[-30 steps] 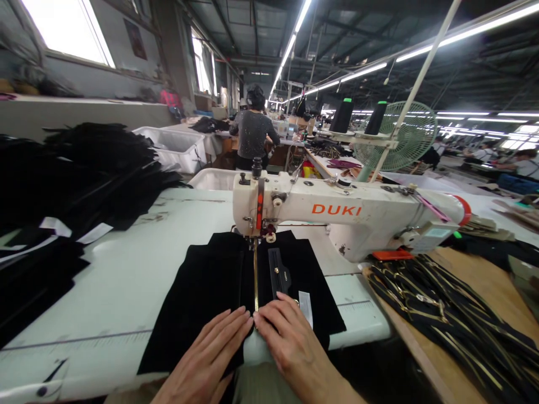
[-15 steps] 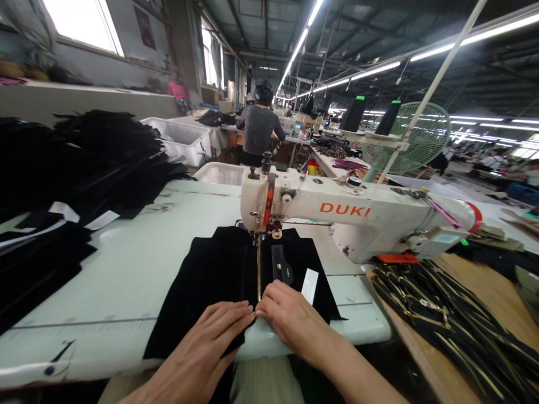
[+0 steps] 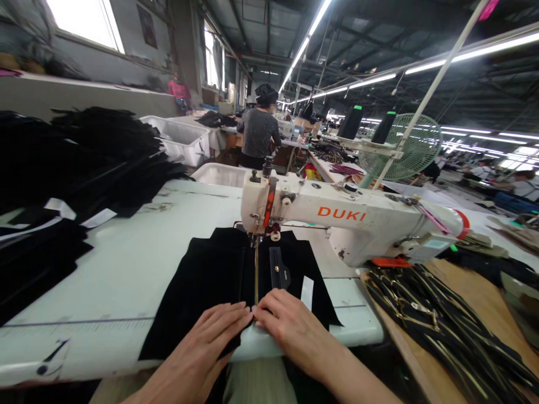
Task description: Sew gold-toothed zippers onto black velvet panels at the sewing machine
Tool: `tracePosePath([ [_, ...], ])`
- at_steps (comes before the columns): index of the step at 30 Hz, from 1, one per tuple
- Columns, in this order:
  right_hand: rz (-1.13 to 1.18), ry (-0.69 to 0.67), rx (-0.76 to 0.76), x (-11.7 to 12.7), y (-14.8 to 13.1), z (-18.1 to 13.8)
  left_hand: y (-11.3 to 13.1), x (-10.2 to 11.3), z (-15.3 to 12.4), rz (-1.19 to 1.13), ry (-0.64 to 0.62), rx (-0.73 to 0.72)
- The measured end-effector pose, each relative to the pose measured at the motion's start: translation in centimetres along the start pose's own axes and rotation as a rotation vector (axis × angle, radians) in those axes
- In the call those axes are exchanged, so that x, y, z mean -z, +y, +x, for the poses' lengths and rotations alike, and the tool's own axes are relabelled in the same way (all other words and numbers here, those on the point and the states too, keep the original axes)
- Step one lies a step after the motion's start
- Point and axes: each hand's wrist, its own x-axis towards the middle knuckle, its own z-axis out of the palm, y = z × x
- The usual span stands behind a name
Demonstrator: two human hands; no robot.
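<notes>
A black fabric piece (image 3: 202,286) lies on the white sewing table (image 3: 126,280) under the needle of a white DUKI sewing machine (image 3: 337,216). A gold zipper (image 3: 256,275) runs down its middle, with a black patch (image 3: 279,269) and a white label (image 3: 307,292) to the right. My left hand (image 3: 213,336) lies flat on the fabric left of the zipper, fingers stretched out. My right hand (image 3: 286,325) presses flat on the right side, fingertips touching the zipper's near end. Both hands meet at the zipper.
Stacks of black fabric pieces (image 3: 76,168) fill the table's left side. A heap of black zippers with gold teeth (image 3: 442,325) lies on a wooden board at right. White bins (image 3: 181,140), a green fan (image 3: 415,146) and a person at another machine (image 3: 259,132) stand behind.
The fabric and zipper have fed a little away from me under the needle, and both hands followed it forward. The white label has shifted up the fabric.
</notes>
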Motion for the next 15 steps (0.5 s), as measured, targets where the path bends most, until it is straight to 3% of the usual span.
tracePosePath([
  [6, 0.179, 0.305, -0.125, -2.0, -1.2, -1.0, 0.5, 0.0, -0.4, 0.113, -0.074, -0.104],
  [11, 0.245, 0.389, -0.222, -2.6, -1.6, -0.6, 0.4, 0.1, -0.4, 0.192, -0.113, -0.170],
  [15, 0.248, 0.398, -0.216, -2.5, -1.1, -0.6, -0.8, 0.4, 0.0, 0.140, -0.173, -0.209],
])
